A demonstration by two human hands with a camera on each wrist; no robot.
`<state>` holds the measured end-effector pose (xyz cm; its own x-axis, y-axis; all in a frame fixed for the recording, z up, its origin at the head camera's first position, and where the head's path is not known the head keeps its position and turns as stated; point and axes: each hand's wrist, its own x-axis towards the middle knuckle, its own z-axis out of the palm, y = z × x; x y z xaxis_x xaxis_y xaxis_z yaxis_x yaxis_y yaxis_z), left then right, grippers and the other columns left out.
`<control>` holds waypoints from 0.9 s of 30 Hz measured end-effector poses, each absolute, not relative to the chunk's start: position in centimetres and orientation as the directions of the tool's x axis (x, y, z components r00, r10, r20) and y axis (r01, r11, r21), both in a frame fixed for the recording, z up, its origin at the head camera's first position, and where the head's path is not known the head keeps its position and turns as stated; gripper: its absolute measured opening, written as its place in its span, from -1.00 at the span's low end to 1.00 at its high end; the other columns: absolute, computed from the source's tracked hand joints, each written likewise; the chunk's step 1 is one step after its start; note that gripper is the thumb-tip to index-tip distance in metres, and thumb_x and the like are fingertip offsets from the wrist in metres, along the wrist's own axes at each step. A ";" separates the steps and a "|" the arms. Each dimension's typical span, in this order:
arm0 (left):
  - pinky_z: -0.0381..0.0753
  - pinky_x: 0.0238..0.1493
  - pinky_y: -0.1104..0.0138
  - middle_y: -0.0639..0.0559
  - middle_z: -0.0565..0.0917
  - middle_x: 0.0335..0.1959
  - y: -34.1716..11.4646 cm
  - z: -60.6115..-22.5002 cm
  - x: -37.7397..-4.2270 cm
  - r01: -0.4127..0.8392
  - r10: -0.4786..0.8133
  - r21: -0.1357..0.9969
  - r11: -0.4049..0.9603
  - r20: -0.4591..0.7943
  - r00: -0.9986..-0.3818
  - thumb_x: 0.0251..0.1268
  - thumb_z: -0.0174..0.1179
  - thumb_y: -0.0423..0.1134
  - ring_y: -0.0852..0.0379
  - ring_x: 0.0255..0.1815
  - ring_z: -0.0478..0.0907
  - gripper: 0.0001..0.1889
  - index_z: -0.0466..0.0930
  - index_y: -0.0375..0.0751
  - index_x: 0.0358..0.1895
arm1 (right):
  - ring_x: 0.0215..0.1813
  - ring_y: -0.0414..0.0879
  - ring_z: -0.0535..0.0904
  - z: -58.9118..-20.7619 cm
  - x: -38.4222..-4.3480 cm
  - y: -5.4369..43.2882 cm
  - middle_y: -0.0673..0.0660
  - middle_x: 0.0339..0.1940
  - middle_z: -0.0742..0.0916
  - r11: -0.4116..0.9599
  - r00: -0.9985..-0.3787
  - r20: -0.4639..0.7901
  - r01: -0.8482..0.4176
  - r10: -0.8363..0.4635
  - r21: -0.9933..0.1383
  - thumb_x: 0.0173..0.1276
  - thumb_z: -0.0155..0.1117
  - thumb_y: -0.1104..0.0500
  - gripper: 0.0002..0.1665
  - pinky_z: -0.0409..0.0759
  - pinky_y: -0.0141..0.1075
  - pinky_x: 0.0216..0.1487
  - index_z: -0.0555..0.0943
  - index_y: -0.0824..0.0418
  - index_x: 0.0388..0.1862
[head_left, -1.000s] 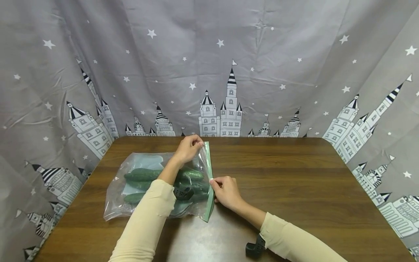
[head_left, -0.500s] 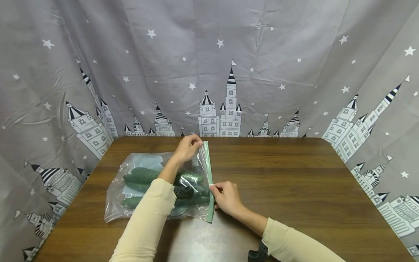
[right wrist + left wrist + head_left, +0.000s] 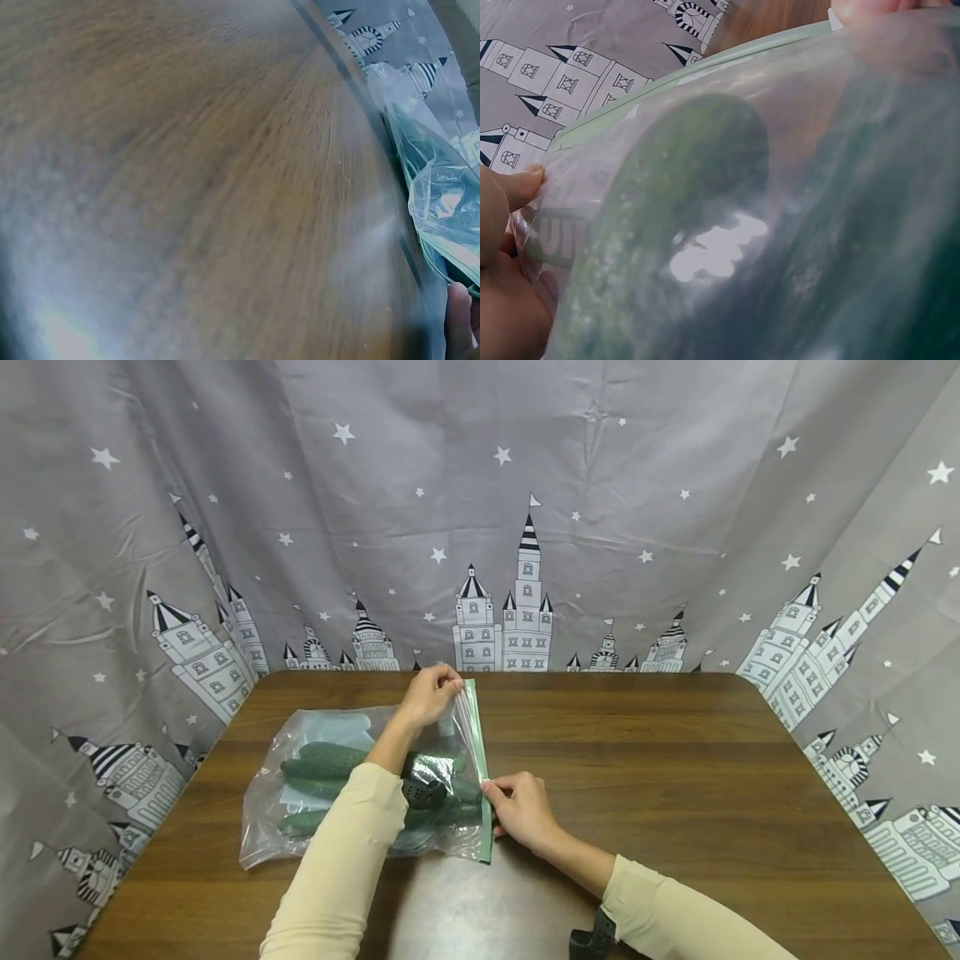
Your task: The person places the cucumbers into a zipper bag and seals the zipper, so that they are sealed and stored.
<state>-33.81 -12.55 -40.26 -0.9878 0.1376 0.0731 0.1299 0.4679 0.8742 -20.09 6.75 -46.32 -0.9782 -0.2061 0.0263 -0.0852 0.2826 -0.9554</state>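
Observation:
A clear zip bag point(image 3: 262, 831) lies on the table with several dark green cucumbers point(image 3: 300, 822) inside. Its green zip strip point(image 3: 477, 760) faces right. At the far end of the strip, my left hand point(image 3: 426, 697) pinches the bag's corner. My right hand point(image 3: 522, 810) pinches the strip near its middle, at a small white slider point(image 3: 485, 782). In the left wrist view, a cucumber point(image 3: 675, 180) shows large through the plastic, beside the left thumb point(image 3: 521, 187). The right wrist view catches only the fingers point(image 3: 457, 322) at the bag's edge point(image 3: 439, 247).
The brown wooden table point(image 3: 660, 760) extends to the right of the bag. A grey curtain point(image 3: 675, 485) with castles and stars hangs behind and at both sides. A pale blue flat shape point(image 3: 330, 727) shows through the bag around the cucumbers. Each wrist bears a black camera mount point(image 3: 592, 935).
My right hand has slid a little toward me along the strip, the white slider with it. The bag's near corner has shifted slightly right. My left hand keeps its hold at the far corner.

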 end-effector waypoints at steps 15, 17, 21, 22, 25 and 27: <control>0.40 -0.24 0.25 -0.05 0.48 -0.27 -12.4 -40.8 -34.5 0.105 0.113 0.883 0.458 0.060 -0.992 0.59 0.11 -0.35 0.03 -0.22 0.39 -0.87 0.62 -0.30 -0.18 | -0.72 -0.15 0.58 -46.5 -19.8 7.1 0.13 -0.64 0.65 0.234 -0.979 -0.068 0.021 -0.193 -0.972 0.52 0.27 0.27 -0.73 0.70 -0.20 -0.66 0.76 0.49 -0.10; 0.41 -0.22 0.25 -0.05 0.48 -0.27 -12.4 -40.9 -34.5 0.107 0.112 0.882 0.459 0.062 -0.992 0.58 0.11 -0.35 0.03 -0.20 0.40 -0.87 0.62 -0.30 -0.18 | -0.71 -0.15 0.59 -46.6 -19.7 7.1 0.13 -0.63 0.66 0.236 -0.979 -0.070 0.023 -0.193 -0.971 0.51 0.27 0.27 -0.74 0.70 -0.19 -0.66 0.76 0.49 -0.10; 0.40 -0.20 0.25 -0.05 0.49 -0.27 -12.4 -40.9 -34.6 0.112 0.120 0.882 0.459 0.063 -0.991 0.58 0.11 -0.35 0.03 -0.19 0.40 -0.87 0.61 -0.32 -0.17 | -0.71 -0.16 0.58 -46.5 -19.5 7.1 0.12 -0.62 0.66 0.237 -0.979 -0.090 0.044 -0.186 -0.970 0.51 0.27 0.28 -0.73 0.70 -0.21 -0.65 0.75 0.51 -0.08; 0.40 -0.19 0.25 -0.06 0.49 -0.26 -12.4 -40.9 -34.6 0.111 0.123 0.882 0.458 0.061 -0.991 0.59 0.11 -0.35 0.02 -0.18 0.40 -0.87 0.61 -0.32 -0.17 | -0.71 -0.17 0.58 -46.5 -19.4 7.2 0.13 -0.62 0.66 0.238 -0.978 -0.097 0.052 -0.183 -0.970 0.51 0.28 0.28 -0.73 0.70 -0.22 -0.65 0.75 0.51 -0.07; 0.41 -0.19 0.25 -0.06 0.50 -0.24 -12.5 -40.9 -34.7 0.105 0.123 0.886 0.451 0.055 -0.991 0.60 0.10 -0.34 0.02 -0.18 0.40 -0.86 0.62 -0.33 -0.15 | -0.71 -0.19 0.56 -46.5 -19.2 7.2 0.13 -0.63 0.65 0.234 -0.975 -0.123 0.078 -0.184 -0.969 0.52 0.28 0.28 -0.73 0.69 -0.23 -0.65 0.75 0.52 -0.08; 0.41 -0.21 0.25 -0.06 0.50 -0.24 -12.6 -40.9 -34.8 0.105 0.117 0.891 0.442 0.059 -0.991 0.60 0.10 -0.34 0.03 -0.19 0.40 -0.85 0.62 -0.34 -0.14 | -0.71 -0.19 0.57 -46.5 -19.0 7.4 0.13 -0.64 0.65 0.233 -0.971 -0.139 0.092 -0.194 -0.968 0.51 0.27 0.29 -0.74 0.69 -0.25 -0.65 0.75 0.52 -0.09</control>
